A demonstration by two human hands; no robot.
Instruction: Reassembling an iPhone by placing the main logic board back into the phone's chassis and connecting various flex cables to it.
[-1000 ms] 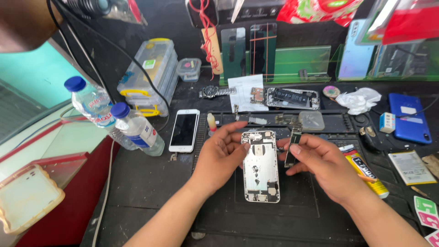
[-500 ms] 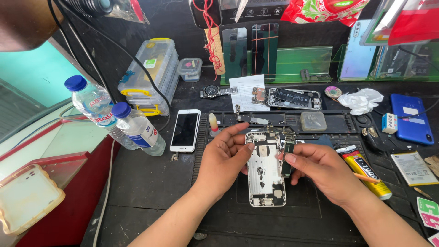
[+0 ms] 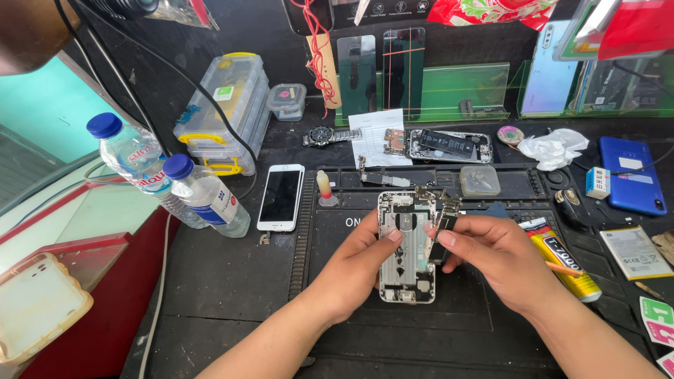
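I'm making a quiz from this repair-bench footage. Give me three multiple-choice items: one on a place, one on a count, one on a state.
1. Where does the white phone lie?
A. Left of the opened phone housing
B. On the blue phone
C. Under the clear boxes

2. How many blue-capped water bottles stand at the left?
A. One
B. Two
C. Four

3. What is the right hand doing?
A. Lying flat on the mat
B. Pinching a small dark part at the housing's edge
C. Gripping the yellow glue tube

Answers: 1 A, it lies face up just off the mat. 2 B, two caps show. 3 B, the fingertips close on the part while the left hand steadies the housing.
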